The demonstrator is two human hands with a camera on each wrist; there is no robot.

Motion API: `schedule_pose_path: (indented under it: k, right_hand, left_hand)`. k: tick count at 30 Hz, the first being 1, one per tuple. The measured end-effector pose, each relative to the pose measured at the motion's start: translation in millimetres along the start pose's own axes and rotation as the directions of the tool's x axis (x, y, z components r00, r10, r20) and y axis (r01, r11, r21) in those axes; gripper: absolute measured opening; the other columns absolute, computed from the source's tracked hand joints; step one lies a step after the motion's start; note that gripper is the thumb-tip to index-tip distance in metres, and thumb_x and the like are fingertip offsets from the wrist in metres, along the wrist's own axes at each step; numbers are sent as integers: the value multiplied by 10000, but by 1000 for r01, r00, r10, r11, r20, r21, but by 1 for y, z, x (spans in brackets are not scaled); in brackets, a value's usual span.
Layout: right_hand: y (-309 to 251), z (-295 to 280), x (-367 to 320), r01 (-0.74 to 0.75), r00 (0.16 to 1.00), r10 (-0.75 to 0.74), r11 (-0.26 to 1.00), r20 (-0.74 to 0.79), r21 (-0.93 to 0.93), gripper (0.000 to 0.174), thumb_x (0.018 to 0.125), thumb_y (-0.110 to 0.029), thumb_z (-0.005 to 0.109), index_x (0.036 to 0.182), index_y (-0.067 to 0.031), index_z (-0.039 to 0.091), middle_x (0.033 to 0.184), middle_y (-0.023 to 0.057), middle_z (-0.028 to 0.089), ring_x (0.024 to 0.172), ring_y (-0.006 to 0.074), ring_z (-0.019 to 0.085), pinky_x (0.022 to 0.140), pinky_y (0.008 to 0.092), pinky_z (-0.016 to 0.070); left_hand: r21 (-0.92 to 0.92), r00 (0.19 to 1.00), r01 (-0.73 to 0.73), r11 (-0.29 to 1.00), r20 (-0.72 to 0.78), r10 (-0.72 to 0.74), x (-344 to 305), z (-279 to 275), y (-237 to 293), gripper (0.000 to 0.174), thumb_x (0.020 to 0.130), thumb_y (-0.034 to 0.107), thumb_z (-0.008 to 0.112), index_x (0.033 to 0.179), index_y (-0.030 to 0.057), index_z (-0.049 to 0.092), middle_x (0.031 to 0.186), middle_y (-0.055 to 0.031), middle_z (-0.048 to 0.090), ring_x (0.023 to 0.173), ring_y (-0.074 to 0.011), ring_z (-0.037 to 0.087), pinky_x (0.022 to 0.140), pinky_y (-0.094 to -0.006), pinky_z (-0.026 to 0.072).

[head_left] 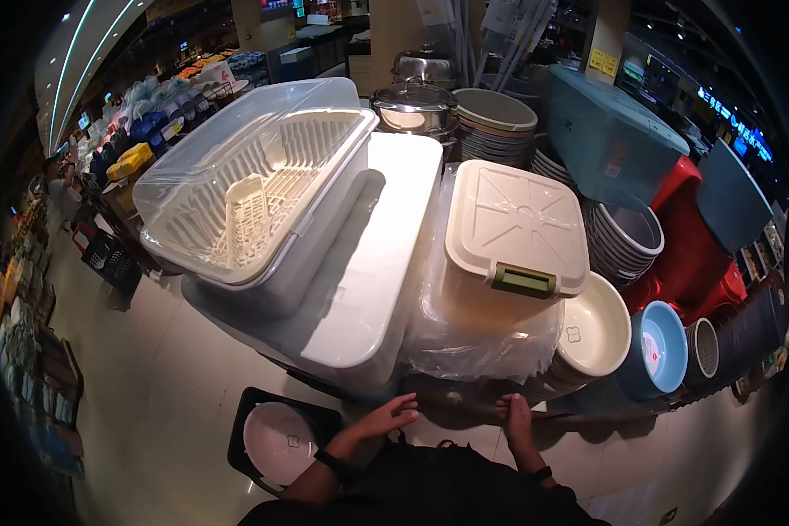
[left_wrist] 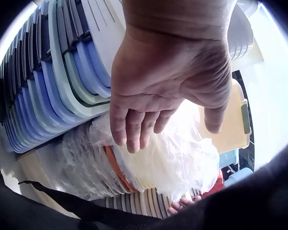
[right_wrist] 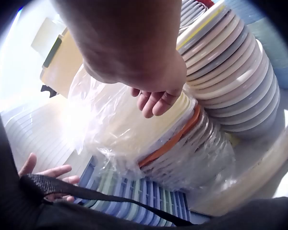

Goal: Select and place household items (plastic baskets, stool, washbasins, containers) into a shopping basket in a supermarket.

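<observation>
My left hand (head_left: 384, 421) is held out, relaxed and holding nothing, low in front of the display. In the left wrist view its fingers (left_wrist: 133, 129) hang down before a plastic-wrapped stack (left_wrist: 173, 163). My right hand (head_left: 517, 421) is bent at the wrist, its fingers (right_wrist: 156, 103) loosely curled with nothing seen in them. Beyond the hands, a cream storage box with a green latch (head_left: 524, 280) tops the wrapped stack. A stack of cream basins (head_left: 598, 324) stands to its right. On the left, a dish rack with a clear cover (head_left: 254, 193) sits on a large white lidded box (head_left: 359, 324).
A pink basin (head_left: 276, 438) lies in a black basket (head_left: 244, 405) on the floor, left of me. Blue basin (head_left: 662, 346), red plastic chair (head_left: 688, 254) and teal bin (head_left: 618, 136) are at the right. Steel pots (head_left: 415, 107) stand behind.
</observation>
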State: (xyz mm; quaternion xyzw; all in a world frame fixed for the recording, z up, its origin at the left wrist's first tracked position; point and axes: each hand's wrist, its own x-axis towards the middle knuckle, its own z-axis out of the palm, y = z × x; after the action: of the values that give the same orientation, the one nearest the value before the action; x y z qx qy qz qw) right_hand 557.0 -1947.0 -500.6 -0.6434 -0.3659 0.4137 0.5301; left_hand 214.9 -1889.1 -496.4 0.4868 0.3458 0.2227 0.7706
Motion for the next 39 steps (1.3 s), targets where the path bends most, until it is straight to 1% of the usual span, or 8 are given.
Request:
schedule_pose_path:
  k: [7, 13, 15, 19, 26, 30, 35, 39]
  right_hand:
    - [17, 12, -8, 86, 924, -75, 996, 376, -11, 332, 1042, -304, 458, 1060, 5, 580, 928, 92, 657, 826, 142, 632, 763, 287, 511]
    - [30, 0, -28, 58, 863, 32, 985, 505, -162, 302, 1038, -270, 474, 1033, 7, 594, 917, 75, 664, 827, 133, 618, 787, 287, 501]
    - [44, 4, -36, 89, 846, 34, 975, 532, -203, 289, 1032, -262, 485, 1045, 4, 597, 925, 72, 669, 840, 133, 627, 782, 287, 503]
    - [45, 21, -71, -18, 756, 192, 962, 626, -273, 305, 1008, -271, 524, 1105, 8, 601, 940, 85, 670, 869, 141, 640, 813, 298, 516]
    - [20, 97, -91, 495, 491, 132, 771, 861, -401, 503, 917, -319, 617, 1317, -38, 500, 1238, 218, 601, 1080, 359, 622, 925, 415, 494]
    - [4, 178, -104, 852, 261, -103, 492, 960, -179, 714, 864, -284, 653, 1457, -48, 332, 1469, 256, 370, 1326, 416, 401, 1068, 459, 385]
    - [-5, 277, -138, 974, 71, -91, 219, 993, -50, 797, 765, -200, 704, 1471, -125, 343, 1516, 236, 307, 1372, 420, 341, 1050, 498, 407]
    - [22, 319, -160, 986, 61, 37, 153, 997, -66, 731, 719, -139, 703, 1397, -152, 431, 1495, 218, 334, 1377, 414, 329, 1025, 515, 427]
  left_hand:
    - [24, 931, -127, 992, -342, 127, -61, 14, -16, 722, 936, 316, 668, 1471, -20, 320, 1406, -158, 484, 1278, -215, 490, 1042, -339, 421]
    - [258, 642, 158, 953, -760, 100, -149, 59, -48, 717, 868, 418, 688, 1382, -26, 458, 1368, -236, 516, 1275, -332, 502, 1069, -395, 384]
    - [533, 510, 339, 775, -797, 324, -173, 65, -70, 676, 849, 378, 694, 1337, -40, 485, 1335, -256, 527, 1247, -383, 502, 1058, -427, 394]
    - [327, 361, 430, 841, -916, 172, -204, 70, -101, 676, 826, 372, 696, 1318, -45, 493, 1286, -265, 554, 1190, -408, 538, 1012, -448, 429]
    - [229, 336, 430, 873, -938, 81, -217, 51, -164, 635, 814, 403, 698, 1280, 0, 541, 1086, -212, 681, 965, -311, 681, 893, -391, 501]
    - [155, 334, 541, 827, -942, -42, -225, 37, -168, 467, 807, 476, 665, 1075, 94, 670, 976, -192, 701, 956, -371, 665, 841, -454, 520]
    - [186, 404, 500, 846, -914, -38, -234, 20, -172, 448, 803, 478, 656, 1052, 106, 660, 988, -200, 692, 963, -386, 655, 843, -468, 520]
    - [248, 471, 431, 868, -882, 18, -241, -2, -185, 414, 813, 468, 639, 1038, 121, 650, 981, -196, 692, 962, -390, 652, 841, -479, 519]
